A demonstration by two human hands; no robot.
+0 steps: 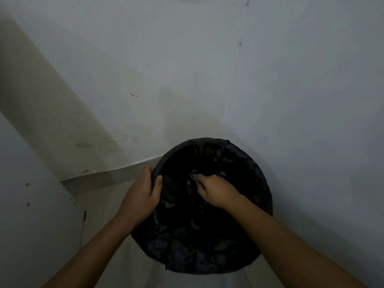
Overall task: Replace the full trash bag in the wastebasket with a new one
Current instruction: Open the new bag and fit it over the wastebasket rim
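Note:
A round wastebasket (245, 154) stands low in the view, lined with a black trash bag (187, 242) whose edge is folded over the rim. My left hand (143, 194) grips the rim and the bag's edge on the left side, thumb inside and fingers outside. My right hand (214, 190) reaches into the middle of the basket, its fingers curled into the crumpled black plastic. The basket's inside is dark, so its contents are hidden.
A pale wall (207, 69) rises right behind the basket. A thin white cable (124, 166) runs along the wall's base to the left. Another pale surface (31, 194) stands at the left edge, with light floor (116, 265) below.

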